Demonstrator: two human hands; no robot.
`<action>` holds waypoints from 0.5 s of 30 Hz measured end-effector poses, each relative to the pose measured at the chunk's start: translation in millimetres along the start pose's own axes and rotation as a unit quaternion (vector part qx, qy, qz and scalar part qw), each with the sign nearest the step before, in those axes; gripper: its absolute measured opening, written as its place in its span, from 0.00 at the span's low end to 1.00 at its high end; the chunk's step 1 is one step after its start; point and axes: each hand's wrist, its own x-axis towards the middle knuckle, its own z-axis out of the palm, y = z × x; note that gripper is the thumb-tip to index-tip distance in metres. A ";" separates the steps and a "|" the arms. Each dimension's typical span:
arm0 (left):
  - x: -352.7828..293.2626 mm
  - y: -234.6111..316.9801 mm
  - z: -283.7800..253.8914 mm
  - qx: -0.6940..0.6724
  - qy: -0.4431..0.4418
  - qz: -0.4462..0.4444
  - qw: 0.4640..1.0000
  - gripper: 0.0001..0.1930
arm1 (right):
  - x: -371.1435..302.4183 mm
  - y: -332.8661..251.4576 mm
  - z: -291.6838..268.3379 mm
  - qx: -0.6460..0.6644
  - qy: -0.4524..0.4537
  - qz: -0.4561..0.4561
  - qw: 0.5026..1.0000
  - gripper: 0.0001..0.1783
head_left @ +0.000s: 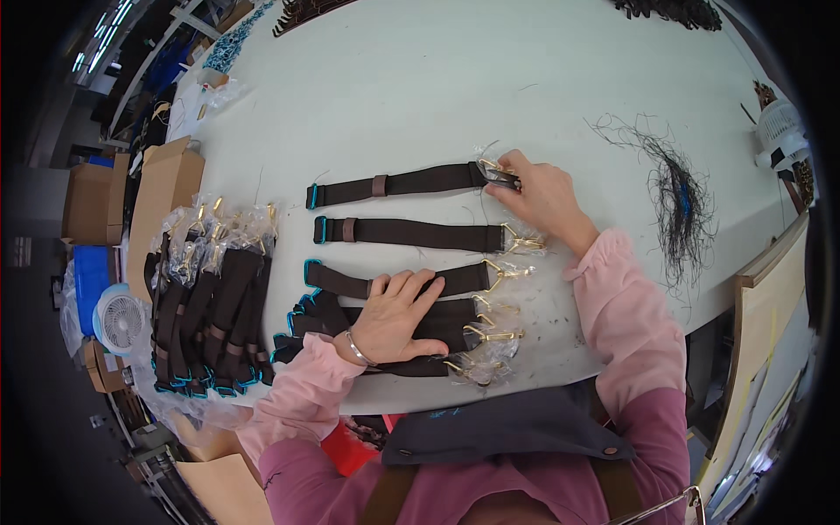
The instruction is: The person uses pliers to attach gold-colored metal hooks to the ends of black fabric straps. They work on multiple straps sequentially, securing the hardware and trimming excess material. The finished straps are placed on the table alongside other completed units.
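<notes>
My left hand [398, 319], a bracelet at its wrist, lies flat with fingers spread over several dark brown webbing straps [446, 317] near the table's front edge. These have turquoise-wrapped buckles at their left ends and gold hooks in clear plastic at their right ends. Farther off, my right hand [542, 197] closes round small dark thread snips [500, 178], at the hook end of the farthest strap [420, 180]. Between the hands, another strap [420, 234] lies straight across the table. My right fingers partly hide the snips and the farthest strap's hook.
At left lies a heap of similar straps [223, 306] with plastic-wrapped hooks. A tangle of black threads [678, 201] is on the white table [420, 87] at right. Open cardboard boxes [166, 192] and a white fan [121, 319] stand left; another small fan [781, 127] is far right.
</notes>
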 end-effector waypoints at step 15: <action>-25.4 -98.8 -57.5 -0.246 -0.047 -0.240 0.938 0.17 | -75.3 -16.4 -38.0 0.263 -0.182 0.079 0.944 0.09</action>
